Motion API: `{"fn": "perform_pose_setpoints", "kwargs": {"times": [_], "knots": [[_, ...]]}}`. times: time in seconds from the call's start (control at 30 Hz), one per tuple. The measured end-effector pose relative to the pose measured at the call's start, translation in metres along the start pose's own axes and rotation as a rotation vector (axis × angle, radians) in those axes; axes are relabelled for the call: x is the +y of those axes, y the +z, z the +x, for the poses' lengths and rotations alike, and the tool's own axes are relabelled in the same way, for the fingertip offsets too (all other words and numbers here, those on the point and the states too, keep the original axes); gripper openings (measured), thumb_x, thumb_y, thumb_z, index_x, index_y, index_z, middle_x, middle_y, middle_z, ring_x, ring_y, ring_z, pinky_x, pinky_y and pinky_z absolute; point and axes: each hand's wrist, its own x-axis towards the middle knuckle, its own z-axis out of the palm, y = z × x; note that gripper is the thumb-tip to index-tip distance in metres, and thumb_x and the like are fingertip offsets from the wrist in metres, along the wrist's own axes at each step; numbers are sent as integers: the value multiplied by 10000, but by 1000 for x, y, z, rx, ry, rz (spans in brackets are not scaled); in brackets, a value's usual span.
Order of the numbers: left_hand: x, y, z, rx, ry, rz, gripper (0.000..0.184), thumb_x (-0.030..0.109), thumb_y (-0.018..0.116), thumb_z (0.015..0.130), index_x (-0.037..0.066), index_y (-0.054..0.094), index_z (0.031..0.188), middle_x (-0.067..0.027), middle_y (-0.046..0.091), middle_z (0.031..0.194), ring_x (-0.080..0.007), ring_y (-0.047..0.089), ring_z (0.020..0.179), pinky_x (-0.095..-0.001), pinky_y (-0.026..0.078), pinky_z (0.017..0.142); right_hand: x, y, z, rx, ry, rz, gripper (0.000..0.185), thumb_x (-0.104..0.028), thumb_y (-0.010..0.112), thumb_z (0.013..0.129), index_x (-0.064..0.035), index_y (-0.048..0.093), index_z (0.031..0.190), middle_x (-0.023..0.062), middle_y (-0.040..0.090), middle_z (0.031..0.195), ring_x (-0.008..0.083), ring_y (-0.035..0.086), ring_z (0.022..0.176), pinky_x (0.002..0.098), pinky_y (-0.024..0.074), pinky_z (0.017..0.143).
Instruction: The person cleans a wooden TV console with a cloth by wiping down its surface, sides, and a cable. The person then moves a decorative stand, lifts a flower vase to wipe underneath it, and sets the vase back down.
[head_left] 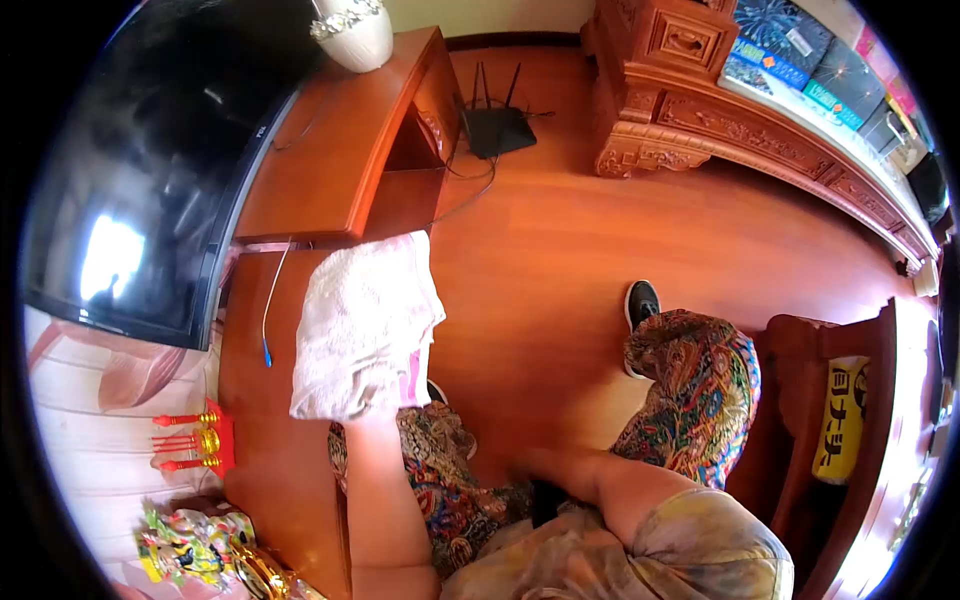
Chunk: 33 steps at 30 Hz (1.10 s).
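A folded white towel with pale pink stripes is held out over the wooden cabinet's edge. My left hand has hold of its near end, and the cloth hides most of the fingers. Beneath and beside the towel runs the brown cabinet top. My right hand is low in front of my body, near my patterned trousers. Shadow and blur obscure its fingers, so I cannot make out whether anything is in it.
A large television stands at the left, with a white flower pot beyond it. A thin cable lies on the cabinet. On the floor sits a black router with wires. Carved wooden furniture lines the far right.
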Motion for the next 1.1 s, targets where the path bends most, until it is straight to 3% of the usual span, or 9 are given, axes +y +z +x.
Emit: {"fn": "perform_pose_setpoints", "kwargs": {"times": [0.03, 0.07, 0.1, 0.2, 0.5, 0.8, 1.1], "knots": [[-1, -5, 1, 19, -6, 9, 604, 419, 293, 922, 88, 151, 1407, -119, 156, 1462, -307, 173, 1336, -497, 198, 1070, -1, 1, -1, -12, -9, 10, 393, -354, 481, 842, -47, 611, 1051, 191, 605, 1004, 342, 571, 901, 425, 458, 782], [-3, -12, 1, 153, 23, 682, 552, 396, 348, 902, 85, 256, 1348, -123, 270, 1378, -284, 273, 1263, -446, 265, 1020, -1, 3, -2, -24, -24, 24, 393, -355, 480, 843, -47, 611, 1050, 190, 606, 1000, 342, 572, 898, 424, 458, 780], [-8, -22, 3, 283, -14, 966, 546, 394, 350, 901, 84, 261, 1342, -122, 277, 1369, -281, 279, 1255, -443, 269, 1014, 0, 5, -2, -34, -39, 35, 393, -355, 479, 844, -48, 612, 1049, 190, 607, 996, 341, 573, 895, 423, 459, 778], [-17, -58, 7, 519, -149, 692, 530, 389, 356, 900, 82, 278, 1325, -118, 296, 1341, -273, 296, 1231, -431, 281, 997, 3, 0, 2, -58, -89, 67, 392, -357, 476, 846, -48, 613, 1046, 188, 609, 984, 339, 575, 887, 421, 460, 773], [-22, -151, 49, 726, -331, 660, 483, 373, 375, 895, 76, 330, 1273, -106, 354, 1258, -249, 347, 1160, -397, 317, 944, 29, -49, 11, -213, -133, 161, 391, -362, 467, 854, -51, 615, 1037, 183, 617, 948, 334, 582, 861, 415, 464, 757], [2, -160, 99, 638, -317, 681, 440, 357, 393, 890, 69, 381, 1221, -95, 412, 1175, -224, 398, 1089, -364, 353, 892, 113, -129, -32, -299, 98, 43, 390, -368, 458, 862, -53, 618, 1028, 179, 624, 912, 329, 588, 836, 409, 468, 741], [6, -164, 135, 487, -199, 886, 399, 342, 411, 885, 63, 432, 1169, -83, 469, 1093, -200, 450, 1017, -330, 388, 839, 172, -170, -40, -225, 234, -150, 391, -373, 449, 869, -56, 620, 1019, 174, 632, 876, 324, 595, 810, 403, 472, 725]]}}
